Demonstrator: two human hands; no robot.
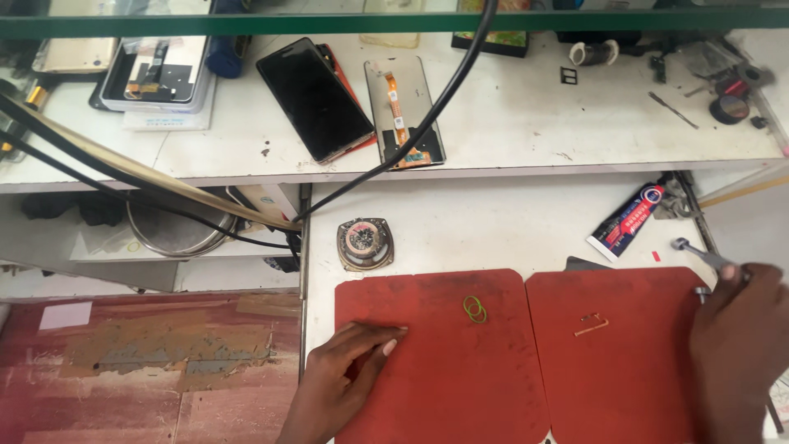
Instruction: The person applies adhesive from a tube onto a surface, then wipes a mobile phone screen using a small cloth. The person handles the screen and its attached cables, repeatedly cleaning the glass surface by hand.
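Looking down from the head view: left hand (341,382) rests flat on the left red mat (436,362), fingers extended and close together, pinching nothing. Green rubber bands (474,309) lie on that mat, near but apart from the fingertips. Right hand (740,345) sits at the right red mat (616,353) edge, fingers curled around a metal screwdriver (699,253). A small bent wire (592,325) lies on the right mat. Glue tube (629,220) and round speaker (365,243) lie behind the 2 mats.
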